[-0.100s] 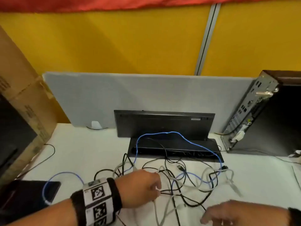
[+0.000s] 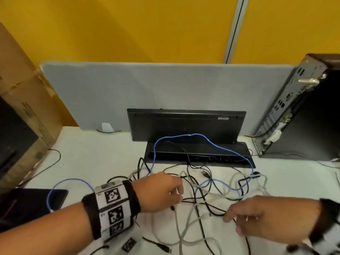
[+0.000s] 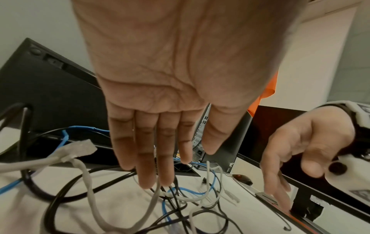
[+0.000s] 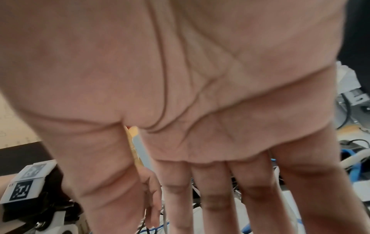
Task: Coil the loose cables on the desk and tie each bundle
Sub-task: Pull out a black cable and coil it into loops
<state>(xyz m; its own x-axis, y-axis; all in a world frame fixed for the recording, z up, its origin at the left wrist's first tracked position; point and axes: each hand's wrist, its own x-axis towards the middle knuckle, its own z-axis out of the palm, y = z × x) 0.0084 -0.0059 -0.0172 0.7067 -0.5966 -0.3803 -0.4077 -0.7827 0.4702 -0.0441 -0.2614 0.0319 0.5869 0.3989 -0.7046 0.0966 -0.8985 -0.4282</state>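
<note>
A tangle of loose cables [image 2: 211, 190] lies on the white desk [image 2: 95, 162]: a blue cable [image 2: 202, 137], grey cables [image 2: 185, 227] and thin black ones [image 2: 202, 199]. My left hand [image 2: 179, 195] reaches into the tangle's left side. In the left wrist view its fingers [image 3: 152, 178] are straight and the tips touch grey [image 3: 88, 182] and black strands, gripping nothing. My right hand [image 2: 230, 217] hovers at the tangle's right front, fingertips by a black strand. In the right wrist view its fingers [image 4: 216, 205] are straight and hold nothing.
A black keyboard [image 2: 185, 124] stands on edge against the grey partition [image 2: 147, 89], with a black tray [image 2: 198, 155] in front. A computer tower [image 2: 303, 111] stands at the right, a cardboard box [image 2: 24, 100] at the left, and a dark flat object [image 2: 27, 201] at the near left.
My right hand has moved forward and left towards the tangle. My left hand stays in the cables.
</note>
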